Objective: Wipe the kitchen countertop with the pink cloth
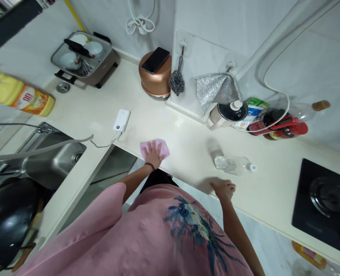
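Observation:
My left hand (153, 154) lies flat with fingers spread on a pink cloth (163, 147), pressing it to the pale countertop (184, 153) near the front edge. A dark band circles that wrist. My right hand (224, 189) rests at the counter's front edge, thumb apart from loosely bent fingers, and I see nothing in it. Just beyond it, a clear bottle (234, 165) with a white cap lies on its side, some clear liquid inside.
Left of the cloth is a white power bank (121, 120) with a cable. Behind stand a copper-coloured pot (155, 81) bearing a phone (156, 60), and an electric pan (86, 61) of bowls. A kettle (227, 115) and sauce bottles line the wall. A stove (325, 207) is right, a sink (52, 157) left.

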`<state>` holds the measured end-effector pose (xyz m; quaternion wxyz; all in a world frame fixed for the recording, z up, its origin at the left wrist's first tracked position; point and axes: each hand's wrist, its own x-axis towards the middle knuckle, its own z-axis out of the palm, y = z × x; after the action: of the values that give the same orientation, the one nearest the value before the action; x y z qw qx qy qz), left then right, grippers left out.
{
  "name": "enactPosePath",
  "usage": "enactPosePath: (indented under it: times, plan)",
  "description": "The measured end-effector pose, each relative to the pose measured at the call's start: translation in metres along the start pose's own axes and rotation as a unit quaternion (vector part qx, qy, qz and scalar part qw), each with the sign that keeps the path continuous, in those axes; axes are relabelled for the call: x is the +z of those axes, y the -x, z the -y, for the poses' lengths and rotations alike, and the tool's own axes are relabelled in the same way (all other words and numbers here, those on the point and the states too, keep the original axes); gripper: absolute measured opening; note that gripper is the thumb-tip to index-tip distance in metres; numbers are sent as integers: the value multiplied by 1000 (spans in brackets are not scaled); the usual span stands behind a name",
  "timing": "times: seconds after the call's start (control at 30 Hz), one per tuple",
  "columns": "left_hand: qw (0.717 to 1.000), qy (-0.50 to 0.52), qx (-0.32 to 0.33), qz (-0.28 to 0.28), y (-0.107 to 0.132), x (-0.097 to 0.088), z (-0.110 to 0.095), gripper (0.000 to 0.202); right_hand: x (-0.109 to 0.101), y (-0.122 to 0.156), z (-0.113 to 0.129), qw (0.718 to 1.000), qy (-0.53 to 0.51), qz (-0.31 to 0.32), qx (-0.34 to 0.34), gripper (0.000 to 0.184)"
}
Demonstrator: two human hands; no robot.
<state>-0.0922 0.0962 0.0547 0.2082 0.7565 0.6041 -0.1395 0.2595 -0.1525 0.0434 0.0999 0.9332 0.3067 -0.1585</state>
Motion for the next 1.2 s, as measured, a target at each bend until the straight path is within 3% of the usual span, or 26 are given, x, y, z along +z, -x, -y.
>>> enactPosePath:
  times: [0.1,0.2,0.27,0.33,0.4,0.5,0.6,0.7,0.8,0.9,0.97,1.07,1.13,1.2]
  plan:
    - [984,3,174,32,30,39,-71,78,-2,-1,1,1000,-20,15,15,128]
    - [933,9,360,26,54,74,-135,74,-4,-2,2,999,-28,32,23,129]
    - [898,4,440,13,62,89,-164,75,-4,-2,2,998,-29,38,27,128]
    - [879,-3,476,1,63,95,-177,74,-4,-2,2,998,-29,37,28,128]
    - [879,0,478,-7,56,91,-174,70,-3,-2,1,999,-29,30,20,128]
    - [912,18,410,-9,39,71,-137,71,0,-1,-2,999,-26,22,10,128]
    - [963,31,267,-9,17,38,-74,75,1,-1,-3,999,-32,13,6,127]
    - [996,31,85,-23,-6,1,1,76,0,-3,-3,999,-33,14,-7,128]
    - [996,42,-66,-52,-25,-31,68,78,0,-4,-2,999,-30,28,0,129]
    - [983,65,-154,-71,-36,-49,101,79,2,-4,-2,1000,-24,11,2,127]
    - [975,78,-194,-78,-38,-50,98,80,4,-5,-3,1000,-17,3,-2,126]
    - [976,80,-188,-76,-31,-36,59,81,7,-7,-6,1000,-17,11,2,127]
    - [989,71,-112,-62,-20,-19,20,81,7,-10,-7,1000,-24,17,6,129]
    - [997,61,2,-43,-7,3,-24,81,6,-11,-7,999,-28,21,5,130]
